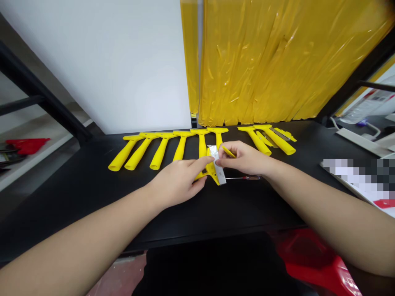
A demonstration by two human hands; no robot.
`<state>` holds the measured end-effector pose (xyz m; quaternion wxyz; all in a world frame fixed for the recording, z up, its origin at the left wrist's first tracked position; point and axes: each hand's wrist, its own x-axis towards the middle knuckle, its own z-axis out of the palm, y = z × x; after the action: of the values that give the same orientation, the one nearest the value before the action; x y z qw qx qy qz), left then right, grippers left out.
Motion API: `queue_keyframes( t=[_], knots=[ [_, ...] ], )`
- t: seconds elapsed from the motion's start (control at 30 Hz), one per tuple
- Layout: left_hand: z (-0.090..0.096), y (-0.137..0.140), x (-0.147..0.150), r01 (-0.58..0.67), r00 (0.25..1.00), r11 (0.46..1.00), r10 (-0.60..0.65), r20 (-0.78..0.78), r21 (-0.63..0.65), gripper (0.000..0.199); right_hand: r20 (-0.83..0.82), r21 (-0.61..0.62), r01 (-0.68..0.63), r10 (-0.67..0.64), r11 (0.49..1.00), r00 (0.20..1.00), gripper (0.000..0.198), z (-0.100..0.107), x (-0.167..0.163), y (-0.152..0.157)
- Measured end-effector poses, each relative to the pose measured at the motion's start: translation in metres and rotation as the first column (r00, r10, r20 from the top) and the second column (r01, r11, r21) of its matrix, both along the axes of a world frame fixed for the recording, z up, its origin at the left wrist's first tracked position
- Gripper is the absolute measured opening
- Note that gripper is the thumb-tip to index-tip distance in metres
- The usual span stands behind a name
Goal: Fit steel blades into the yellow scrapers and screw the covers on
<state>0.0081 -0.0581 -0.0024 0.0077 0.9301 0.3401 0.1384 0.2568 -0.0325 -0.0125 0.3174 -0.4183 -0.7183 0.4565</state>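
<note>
My left hand [182,181] is closed around a yellow scraper [211,170], its head turned toward me over the table. Along that head lies a flat silver blade [220,174], with my left fingertips against its upper end. My right hand [242,158] pinches a small yellow plastic piece [228,152], while its thumb touches the blade's edge. Just below the right hand, a screwdriver [251,178] with a reddish handle rests on the tabletop, its thin shaft pointing at the scraper. The left fingers partly hide the scraper's handle.
Several yellow scrapers [160,152] lie in a row at the back of the black table [173,224]. Two more scrapers [282,142] and loose yellow and silver parts [285,133] are at right. Behind hang yellow plastic sheeting [262,61] and a white panel [129,61]. A red stool [321,259] stands below.
</note>
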Motion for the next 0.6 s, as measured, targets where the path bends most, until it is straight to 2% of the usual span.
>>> queue_keyframes(
  t=[0.37,0.6],
  knots=[
    [-0.0064,-0.0009,0.0002,0.077,0.996,0.992,-0.082,0.045,0.098,0.05,0.044,-0.024,-0.071,0.072,0.997,0.996,0.023,-0.0011,-0.0002,0.001],
    [-0.0058,-0.001,0.0009,0.068,0.997,0.995,-0.071,0.042,0.077,0.05,0.082,-0.016,-0.055,0.056,0.998,0.995,0.03,0.0017,-0.0025,-0.0048]
  ],
)
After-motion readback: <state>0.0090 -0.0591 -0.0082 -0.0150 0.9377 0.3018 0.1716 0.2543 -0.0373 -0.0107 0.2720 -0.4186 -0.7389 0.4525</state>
